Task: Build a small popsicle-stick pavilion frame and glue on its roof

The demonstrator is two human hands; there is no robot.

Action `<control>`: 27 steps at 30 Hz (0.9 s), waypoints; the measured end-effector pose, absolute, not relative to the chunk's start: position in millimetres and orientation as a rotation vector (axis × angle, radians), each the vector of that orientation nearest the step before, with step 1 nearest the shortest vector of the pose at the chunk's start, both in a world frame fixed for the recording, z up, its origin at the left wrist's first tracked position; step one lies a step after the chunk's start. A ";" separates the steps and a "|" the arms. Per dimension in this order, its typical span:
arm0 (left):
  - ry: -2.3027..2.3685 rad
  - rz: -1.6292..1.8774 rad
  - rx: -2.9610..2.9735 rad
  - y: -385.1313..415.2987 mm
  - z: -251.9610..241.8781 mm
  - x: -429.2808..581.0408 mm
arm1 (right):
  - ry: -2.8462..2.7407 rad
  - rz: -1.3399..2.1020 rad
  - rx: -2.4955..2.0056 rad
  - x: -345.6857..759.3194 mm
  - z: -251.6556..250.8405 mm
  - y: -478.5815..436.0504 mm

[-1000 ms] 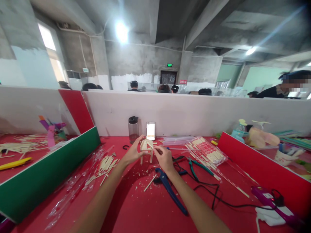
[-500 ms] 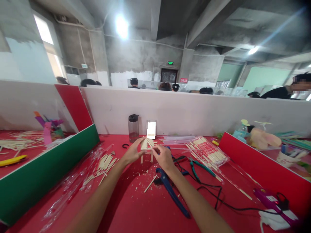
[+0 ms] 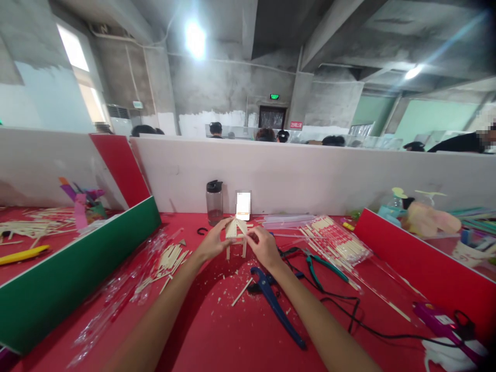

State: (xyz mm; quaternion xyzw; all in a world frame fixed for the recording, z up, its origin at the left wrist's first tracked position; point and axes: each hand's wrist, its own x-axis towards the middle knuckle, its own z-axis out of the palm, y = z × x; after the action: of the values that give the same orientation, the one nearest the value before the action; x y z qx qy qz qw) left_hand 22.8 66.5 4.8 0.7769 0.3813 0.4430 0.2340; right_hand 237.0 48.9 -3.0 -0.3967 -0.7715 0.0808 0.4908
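Note:
A small hut made of wooden sticks [image 3: 236, 235], with a sloped roof and thin legs, stands on the red table [image 3: 217, 330]. My left hand [image 3: 212, 243] grips its left side with fingers curled round the roof edge. From the right, my right hand [image 3: 264, 246] pinches the roof, fingers closed on it. Both forearms reach forward from the bottom of the view. A loose stick [image 3: 242, 292] lies on the table just below my hands.
Blue-handled cutters [image 3: 276, 305], green-handled pliers [image 3: 323, 266], a black cable [image 3: 349, 323] and a purple glue gun [image 3: 445, 323] lie to the right. Packets of chopsticks [image 3: 337, 243] and cut sticks [image 3: 170, 261] flank the hut. A bottle [image 3: 214, 201] and a phone [image 3: 243, 205] stand against the white partition [image 3: 310, 175]. A green board [image 3: 77, 268] is left, with people beyond the partition.
My hands stay on the stick hut with only slight finger shifts. The view has drifted a little, and nothing on the table has moved.

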 end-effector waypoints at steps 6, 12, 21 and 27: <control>1.074 1.204 2.140 67.5 3.8 21.8 | -1.929 0.158 -0.853 241.6 -6.1 54.8; 1.079 1.188 2.165 67.1 5.3 20.9 | -1.942 0.209 -0.831 248.3 -9.2 62.1; 1.065 1.176 2.183 69.6 2.5 18.8 | -1.936 0.325 -0.816 248.9 -8.4 60.7; 1.055 1.179 2.166 69.7 2.4 18.3 | -1.859 0.396 -0.811 243.3 -6.2 57.8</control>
State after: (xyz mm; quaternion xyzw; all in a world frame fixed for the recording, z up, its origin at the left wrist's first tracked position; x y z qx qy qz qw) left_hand 18.3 69.7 2.4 0.7863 0.3829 0.4282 0.2277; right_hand 243.3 57.8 -6.2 -0.3370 -0.7727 0.1648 0.5121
